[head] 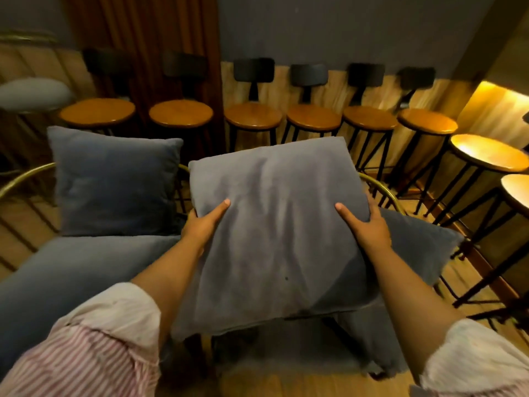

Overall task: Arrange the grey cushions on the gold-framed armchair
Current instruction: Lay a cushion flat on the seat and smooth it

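I hold a large grey cushion flat in front of me, above an armchair with a gold frame. My left hand grips its left edge, thumb on top. My right hand grips its right edge the same way. Under it, part of another grey cushion lies on that chair's seat, mostly hidden. On the left, a second gold-framed armchair has a blue-grey cushion standing upright against its back and a grey seat pad.
A row of round wooden stools with dark backrests lines the far wall. More stools stand close on the right. A grey padded stool is at the far left. A grey rug lies on the wooden floor below the chair.
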